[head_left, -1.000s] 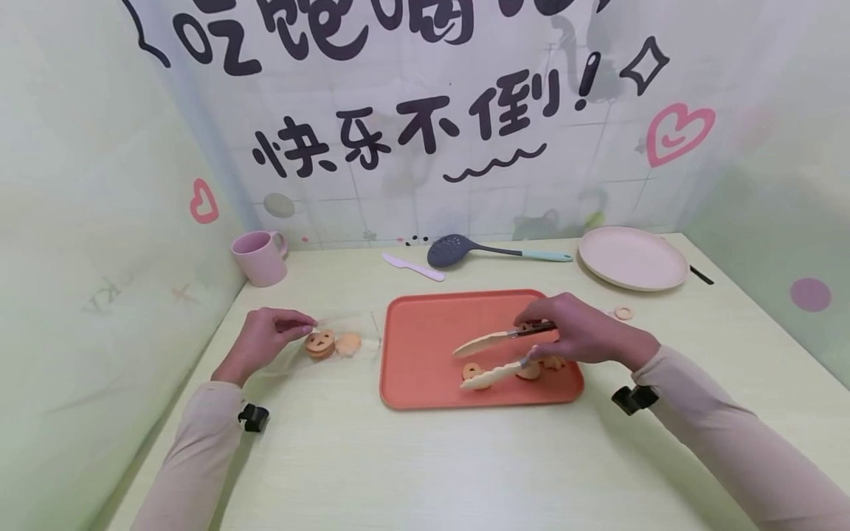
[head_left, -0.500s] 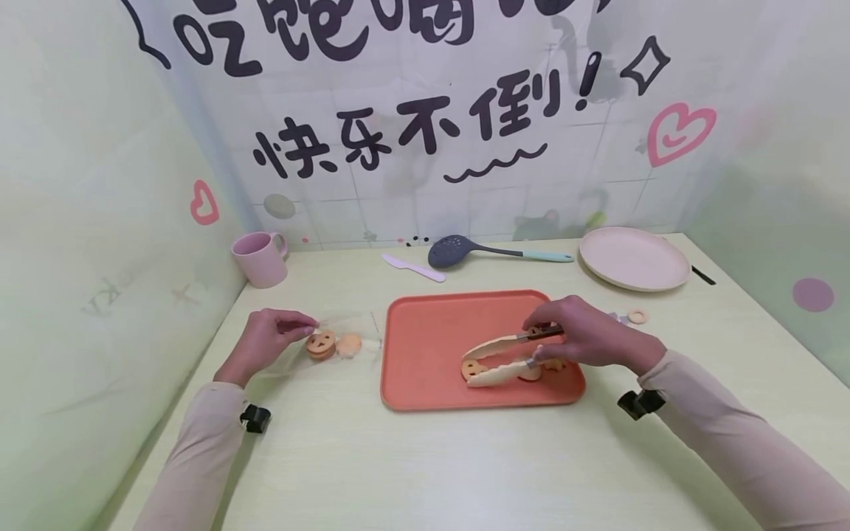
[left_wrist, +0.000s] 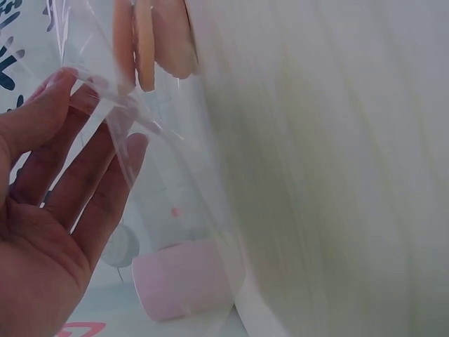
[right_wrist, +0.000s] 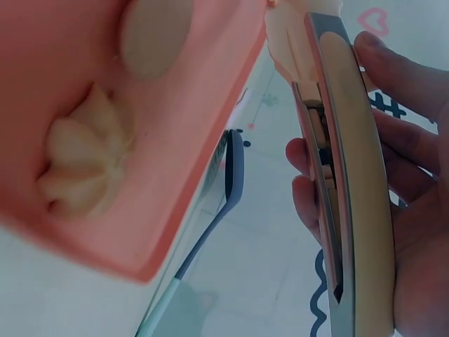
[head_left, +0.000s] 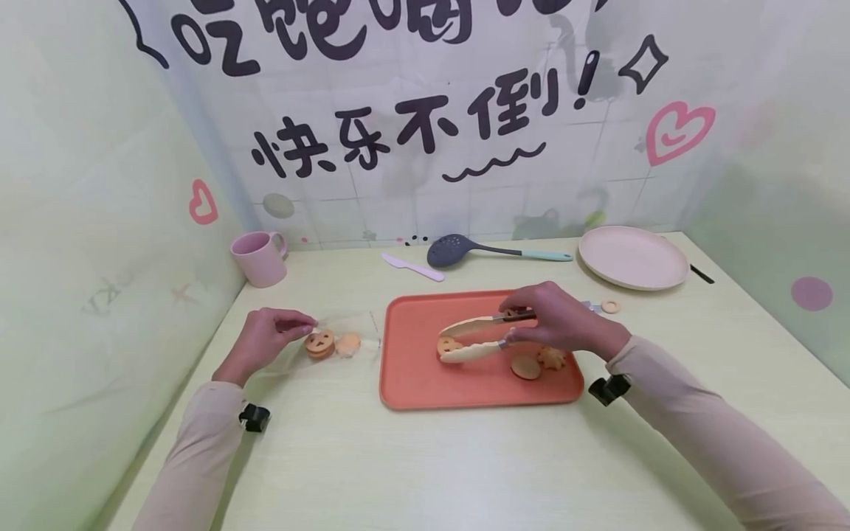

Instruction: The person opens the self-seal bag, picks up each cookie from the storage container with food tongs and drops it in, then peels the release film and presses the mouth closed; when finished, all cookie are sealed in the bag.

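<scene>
At the far left, near the wall, a pink mug [head_left: 259, 257] was placed on the table [head_left: 425, 457]. In front of it, the left hand [head_left: 264, 340] was rested on the table, and the edge of a clear bag [head_left: 339, 335] was pinched between its thumb and fingers [left_wrist: 66, 123]. Inside the bag, a biscuit with a face [head_left: 320, 344] and a paler biscuit [head_left: 348, 343] just beside it were seen; in the left wrist view they were shown as flat discs behind the plastic.

To the right of the bag, an orange tray [head_left: 425, 383] was laid in the middle of the table. Above its left part, a face biscuit [head_left: 448, 345] was held between the two cream tips of the tongs [head_left: 473, 338], slightly above the tray floor as far as could be told. The tongs were grasped by the right hand [head_left: 556, 318], with the fingers [right_wrist: 393, 77] curled around the handle. On the tray, under this hand, a round biscuit [head_left: 525, 366] and a flower biscuit [head_left: 551, 358] were left lying close together.

Behind the tray, a small pale knife [head_left: 413, 267] and a grey slotted spoon [head_left: 494, 253] were placed near the wall. At the far right, a beige plate [head_left: 633, 257] was set, and a small ring [head_left: 611, 306] was seen between it and the right hand.
</scene>
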Demonstrator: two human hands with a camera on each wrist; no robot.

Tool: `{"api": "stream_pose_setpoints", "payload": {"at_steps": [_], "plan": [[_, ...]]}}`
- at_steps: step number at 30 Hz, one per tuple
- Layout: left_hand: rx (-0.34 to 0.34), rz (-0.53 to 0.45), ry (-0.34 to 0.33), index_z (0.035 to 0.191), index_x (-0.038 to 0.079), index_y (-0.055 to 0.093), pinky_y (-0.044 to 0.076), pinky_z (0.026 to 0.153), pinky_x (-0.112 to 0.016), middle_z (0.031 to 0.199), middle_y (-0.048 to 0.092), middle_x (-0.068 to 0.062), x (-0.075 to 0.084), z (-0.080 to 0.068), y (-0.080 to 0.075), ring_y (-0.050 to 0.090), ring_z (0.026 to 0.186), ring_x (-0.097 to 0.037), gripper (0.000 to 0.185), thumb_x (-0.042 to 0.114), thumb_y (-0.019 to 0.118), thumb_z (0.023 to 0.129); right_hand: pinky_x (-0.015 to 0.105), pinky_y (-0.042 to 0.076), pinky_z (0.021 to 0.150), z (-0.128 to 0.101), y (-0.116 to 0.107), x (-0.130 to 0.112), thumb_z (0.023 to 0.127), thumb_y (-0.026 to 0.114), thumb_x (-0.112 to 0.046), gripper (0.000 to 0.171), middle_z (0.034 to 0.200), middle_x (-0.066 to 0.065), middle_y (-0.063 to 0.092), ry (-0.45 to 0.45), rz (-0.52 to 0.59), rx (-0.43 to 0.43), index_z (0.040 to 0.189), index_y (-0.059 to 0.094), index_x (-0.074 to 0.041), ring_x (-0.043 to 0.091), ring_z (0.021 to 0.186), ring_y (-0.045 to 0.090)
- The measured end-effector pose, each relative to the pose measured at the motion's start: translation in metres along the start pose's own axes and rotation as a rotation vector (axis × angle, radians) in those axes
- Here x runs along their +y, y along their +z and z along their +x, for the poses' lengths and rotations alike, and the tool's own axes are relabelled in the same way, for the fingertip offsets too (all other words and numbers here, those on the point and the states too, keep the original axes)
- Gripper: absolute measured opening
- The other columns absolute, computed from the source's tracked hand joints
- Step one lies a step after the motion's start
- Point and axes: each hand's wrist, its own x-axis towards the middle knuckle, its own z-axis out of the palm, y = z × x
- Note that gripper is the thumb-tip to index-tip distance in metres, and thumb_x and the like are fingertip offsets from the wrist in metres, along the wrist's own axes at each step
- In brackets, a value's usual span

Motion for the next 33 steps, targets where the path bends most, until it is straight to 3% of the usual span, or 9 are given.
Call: {"api": "stream_pose_setpoints", "payload": {"at_steps": [12,20,24,29,33], "plan": [[-0.006,-0.011,0.012,0.107,0.008,0.078,0.060,0.080,-0.029,0.104,0.078,-0.014,0.000,0.000,0.000,0.075,0.095,-0.026,0.016,0.013,0.072,0.093,0.039,0.059,0.083,0.046,0.022,-0.016,0.084,0.082,-0.026,0.033,0.104,0.007,0.077,0.046,0.019,0.037,0.110,0.074,-0.006,0.019,0.093,0.073],[-0.011,0.002,0.007,0.106,0.008,0.078,0.060,0.079,-0.027,0.104,0.078,-0.013,0.000,-0.001,0.003,0.075,0.095,-0.025,0.015,0.012,0.071,0.094,0.038,0.058,0.084,0.074,0.038,-0.033,0.086,0.081,-0.028,0.033,0.105,0.005,0.077,0.048,0.056,0.031,0.112,0.074,-0.008,0.019,0.092,0.071],[-0.009,-0.008,0.003,0.106,0.008,0.078,0.060,0.079,-0.028,0.104,0.078,-0.013,0.000,-0.002,0.003,0.075,0.094,-0.024,0.015,0.012,0.071,0.094,0.033,0.053,0.078,0.085,0.047,-0.042,0.087,0.080,-0.029,0.032,0.098,0.002,0.074,0.031,0.045,0.019,0.111,0.074,-0.009,0.013,0.084,0.064],[-0.008,-0.018,0.013,0.105,0.008,0.078,0.056,0.075,-0.018,0.103,0.078,-0.013,0.001,-0.002,0.003,0.075,0.093,-0.024,0.014,0.012,0.071,0.094,0.027,0.042,0.069,0.099,0.055,-0.051,0.085,0.082,-0.031,0.030,0.085,0.000,0.068,0.021,0.027,0.015,0.103,0.073,-0.008,0.012,0.073,0.052],[-0.010,-0.017,0.031,0.105,0.007,0.078,0.054,0.073,-0.015,0.102,0.078,-0.014,0.001,-0.002,0.003,0.075,0.092,-0.023,0.014,0.012,0.071,0.094,0.025,0.040,0.068,0.108,0.062,-0.058,0.084,0.083,-0.032,0.028,0.079,-0.002,0.065,0.033,0.028,-0.001,0.096,0.072,-0.009,0.010,0.070,0.050]]}}
